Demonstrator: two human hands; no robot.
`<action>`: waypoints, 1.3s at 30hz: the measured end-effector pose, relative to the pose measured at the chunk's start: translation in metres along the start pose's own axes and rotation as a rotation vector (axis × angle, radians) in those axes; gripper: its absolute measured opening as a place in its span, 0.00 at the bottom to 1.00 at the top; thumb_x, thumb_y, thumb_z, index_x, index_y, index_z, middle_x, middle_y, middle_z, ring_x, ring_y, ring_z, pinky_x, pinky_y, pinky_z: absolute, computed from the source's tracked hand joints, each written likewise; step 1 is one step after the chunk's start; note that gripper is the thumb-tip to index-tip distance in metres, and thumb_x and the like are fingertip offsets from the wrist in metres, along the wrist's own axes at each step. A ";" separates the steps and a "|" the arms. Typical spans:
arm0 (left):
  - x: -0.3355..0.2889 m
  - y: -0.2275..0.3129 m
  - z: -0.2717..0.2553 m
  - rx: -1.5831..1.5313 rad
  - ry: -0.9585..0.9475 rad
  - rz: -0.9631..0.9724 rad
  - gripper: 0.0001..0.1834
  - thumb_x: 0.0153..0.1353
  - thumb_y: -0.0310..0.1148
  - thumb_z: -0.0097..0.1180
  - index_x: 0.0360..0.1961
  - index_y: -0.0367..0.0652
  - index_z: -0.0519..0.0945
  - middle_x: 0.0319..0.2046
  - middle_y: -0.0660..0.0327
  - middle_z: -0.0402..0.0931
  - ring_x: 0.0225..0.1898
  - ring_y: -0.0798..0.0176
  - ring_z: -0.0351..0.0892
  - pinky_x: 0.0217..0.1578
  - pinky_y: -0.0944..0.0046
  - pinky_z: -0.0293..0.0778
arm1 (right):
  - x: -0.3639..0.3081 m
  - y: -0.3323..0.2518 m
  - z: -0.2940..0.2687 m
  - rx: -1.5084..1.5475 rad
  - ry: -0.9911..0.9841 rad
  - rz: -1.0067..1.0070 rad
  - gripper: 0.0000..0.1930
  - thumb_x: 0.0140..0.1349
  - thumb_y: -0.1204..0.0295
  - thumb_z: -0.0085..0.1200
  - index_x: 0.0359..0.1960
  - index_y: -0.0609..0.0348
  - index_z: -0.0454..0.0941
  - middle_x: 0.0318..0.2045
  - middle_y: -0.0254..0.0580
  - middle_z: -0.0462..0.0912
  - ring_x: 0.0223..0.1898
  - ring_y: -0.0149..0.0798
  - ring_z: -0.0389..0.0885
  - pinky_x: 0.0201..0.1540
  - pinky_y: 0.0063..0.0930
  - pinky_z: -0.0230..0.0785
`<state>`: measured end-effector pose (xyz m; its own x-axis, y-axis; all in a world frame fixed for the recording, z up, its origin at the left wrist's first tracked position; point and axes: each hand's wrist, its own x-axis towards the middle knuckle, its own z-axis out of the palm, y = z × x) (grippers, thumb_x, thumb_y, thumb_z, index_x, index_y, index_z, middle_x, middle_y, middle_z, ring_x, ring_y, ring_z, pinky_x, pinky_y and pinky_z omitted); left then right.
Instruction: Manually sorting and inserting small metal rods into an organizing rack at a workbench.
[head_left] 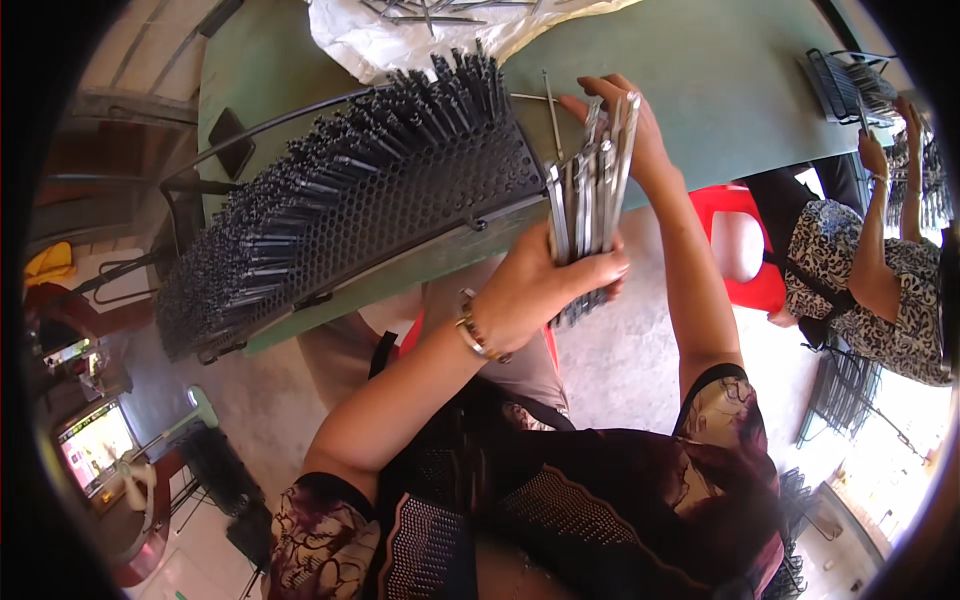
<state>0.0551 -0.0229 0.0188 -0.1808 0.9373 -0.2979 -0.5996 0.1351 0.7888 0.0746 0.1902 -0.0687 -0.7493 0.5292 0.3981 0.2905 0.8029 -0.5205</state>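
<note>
My left hand [535,290] is closed around the lower part of a bundle of thin metal rods [590,185] held upright at the table's front edge. Over the top ends of the same bundle reaches my right hand [625,125], its fingers pinching among the rod tips. Just left of the bundle lies a black perforated rack [420,205], tilted on the green table [720,70] and bristling with several dark rods [330,165] standing in its holes.
A white plastic sheet [400,35] with loose rods lies at the table's far side. At the right another person [870,270] in a patterned top handles a black wire rack [850,85]. A red stool [745,245] stands between us. More wire racks [840,395] rest on the floor.
</note>
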 end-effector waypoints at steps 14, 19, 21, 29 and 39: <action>-0.118 -0.015 -0.078 -0.035 0.191 0.013 0.07 0.60 0.31 0.53 0.34 0.38 0.73 0.27 0.64 0.73 0.29 0.69 0.75 0.33 0.66 0.74 | -0.012 0.002 -0.001 -0.296 -0.081 0.117 0.13 0.58 0.62 0.52 0.28 0.61 0.77 0.27 0.52 0.80 0.32 0.55 0.78 0.35 0.45 0.69; -0.143 -0.028 -0.091 -0.051 0.159 0.120 0.08 0.61 0.33 0.53 0.35 0.39 0.74 0.26 0.63 0.73 0.29 0.69 0.76 0.33 0.67 0.72 | -0.075 -0.096 -0.068 0.456 -0.076 0.510 0.13 0.60 0.66 0.56 0.36 0.68 0.79 0.25 0.35 0.79 0.28 0.25 0.73 0.31 0.20 0.65; -0.145 -0.030 -0.089 -0.151 0.159 0.129 0.08 0.60 0.30 0.55 0.37 0.39 0.73 0.27 0.63 0.74 0.29 0.68 0.77 0.33 0.67 0.73 | -0.103 -0.128 -0.075 0.520 -0.257 0.431 0.10 0.61 0.69 0.54 0.35 0.67 0.79 0.25 0.32 0.78 0.29 0.24 0.73 0.33 0.16 0.63; -0.190 -0.032 -0.108 -0.236 0.310 0.313 0.09 0.61 0.31 0.55 0.38 0.38 0.76 0.28 0.64 0.76 0.28 0.71 0.75 0.32 0.70 0.72 | -0.139 -0.240 0.001 1.057 -0.681 0.490 0.06 0.58 0.78 0.57 0.35 0.68 0.79 0.28 0.40 0.82 0.30 0.30 0.79 0.37 0.21 0.71; -0.222 -0.030 -0.134 -0.326 0.521 0.333 0.09 0.59 0.31 0.57 0.38 0.37 0.77 0.28 0.62 0.77 0.27 0.70 0.76 0.29 0.70 0.73 | -0.128 -0.295 0.030 1.041 -0.802 0.366 0.06 0.59 0.79 0.55 0.35 0.70 0.79 0.26 0.40 0.81 0.29 0.29 0.78 0.37 0.21 0.70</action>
<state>0.0089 -0.2781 -0.0112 -0.6970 0.6249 -0.3516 -0.6362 -0.3127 0.7053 0.0669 -0.1227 0.0108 -0.9671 0.0759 -0.2428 0.2335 -0.1133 -0.9657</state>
